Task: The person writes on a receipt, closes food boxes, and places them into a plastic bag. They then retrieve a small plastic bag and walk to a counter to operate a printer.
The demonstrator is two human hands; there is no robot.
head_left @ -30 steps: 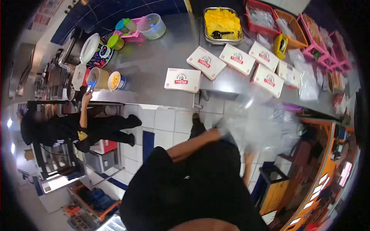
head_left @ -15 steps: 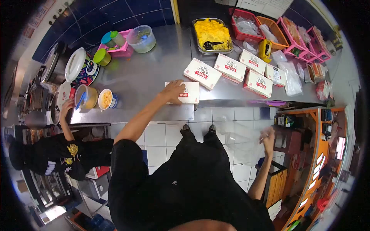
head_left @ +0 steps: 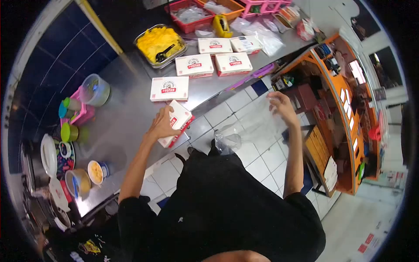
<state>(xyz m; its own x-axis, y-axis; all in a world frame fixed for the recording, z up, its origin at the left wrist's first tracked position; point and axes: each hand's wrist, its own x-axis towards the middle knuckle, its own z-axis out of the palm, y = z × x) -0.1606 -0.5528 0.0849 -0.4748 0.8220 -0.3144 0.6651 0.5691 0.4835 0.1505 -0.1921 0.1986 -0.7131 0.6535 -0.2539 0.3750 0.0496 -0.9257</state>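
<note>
My left hand (head_left: pixel 162 125) grips a white and red cardboard food box (head_left: pixel 181 114) at the counter's front edge, thumb on one side and fingers across the top. The box is turned at an angle. Off to the right, over the floor, my right hand (head_left: pixel 283 108) pinches the end of a clear plastic bag (head_left: pixel 229 139), which hangs out toward my middle. Just beyond the held box lies another printed box (head_left: pixel 169 88). Several more such boxes, including one box (head_left: pixel 194 65), stand farther along the counter.
A metal tray of yellow food (head_left: pixel 157 40) with a black scoop sits at the back. Nearby are a yellow tape dispenser (head_left: pixel 222 26) and a red basket (head_left: pixel 192 24). Tubs, including a tub of orange pieces (head_left: pixel 96 173), stand left. A co-worker's black shirt (head_left: pixel 83 244) shows lower left.
The view has turned to the right. My left hand has tilted the box from lying square to an angle. The bag in my right hand has swung inward, closer to my body.
</note>
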